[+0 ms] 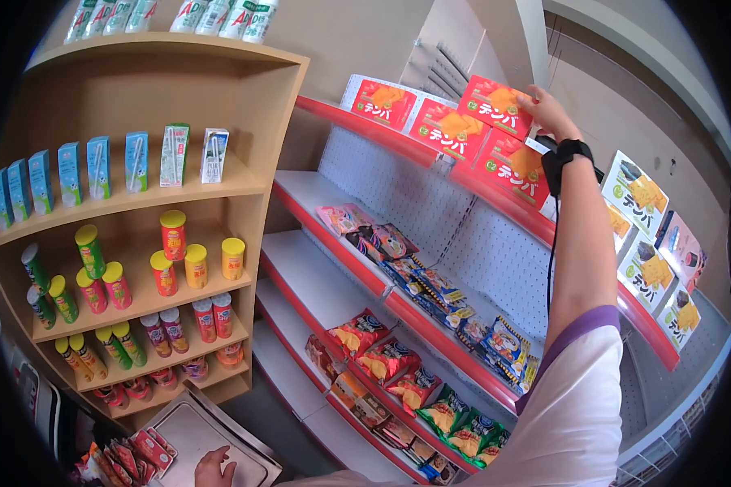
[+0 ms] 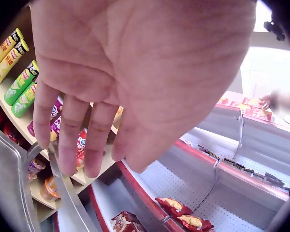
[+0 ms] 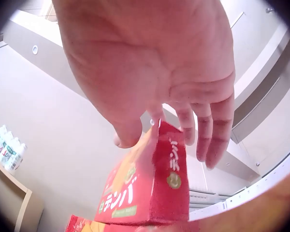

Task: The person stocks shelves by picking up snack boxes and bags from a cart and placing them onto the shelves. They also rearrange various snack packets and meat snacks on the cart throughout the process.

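Note:
In the head view, my right hand [image 1: 551, 112] is at the upper right corner of a red box [image 1: 494, 107] standing on top of other red boxes. In the right wrist view, the right hand [image 3: 157, 130] has its thumb out to one side and its fingers extended around the top of the red box [image 3: 170, 179]; firm contact cannot be made out. My left hand [image 1: 214, 468] is low over a metal tray [image 1: 188, 426]. In the left wrist view, the fingers of the left hand [image 2: 101, 96] hang relaxed, holding nothing.
Red-edged shelves [image 1: 333, 235] carry snack bags [image 1: 414, 385]. White boxes [image 1: 635, 191] stand right of the right forearm. A wooden shelf unit [image 1: 276, 122] at left holds drink cartons [image 1: 97, 166] and chip cans [image 1: 172, 235]. Red packets [image 1: 150, 450] lie at the tray's left side.

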{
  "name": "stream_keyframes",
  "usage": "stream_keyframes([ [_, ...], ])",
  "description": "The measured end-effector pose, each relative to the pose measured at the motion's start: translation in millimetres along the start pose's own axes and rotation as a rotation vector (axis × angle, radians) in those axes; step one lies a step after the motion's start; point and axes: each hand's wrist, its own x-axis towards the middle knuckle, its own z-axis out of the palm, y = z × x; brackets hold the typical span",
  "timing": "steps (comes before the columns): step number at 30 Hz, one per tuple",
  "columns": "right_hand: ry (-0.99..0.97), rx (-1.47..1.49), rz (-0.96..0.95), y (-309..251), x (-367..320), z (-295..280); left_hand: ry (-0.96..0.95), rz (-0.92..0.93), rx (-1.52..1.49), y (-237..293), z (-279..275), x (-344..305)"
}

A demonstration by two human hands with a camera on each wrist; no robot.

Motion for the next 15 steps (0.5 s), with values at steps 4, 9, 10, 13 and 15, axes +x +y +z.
stream_keyframes([
  [4, -0.076, 0.026, 0.126, 17, 0, -37, -0.05, -0.05, 0.041, -10, -1, -1],
  [9, -0.398, -0.052, 0.237, 19, -33, -65, -0.093, -0.044, 0.083, -27, 4, 7],
  [10, -0.463, -0.091, 0.262, 16, -40, -64, -0.104, -0.038, 0.082, -29, 5, 10],
  [13, -0.457, -0.101, 0.297, 13, -51, -56, -0.115, 0.027, 0.086, -29, 3, 18],
  [15, -0.49, -0.148, 0.236, 18, -51, -52, -0.114, 0.051, 0.069, -23, 2, 23],
])
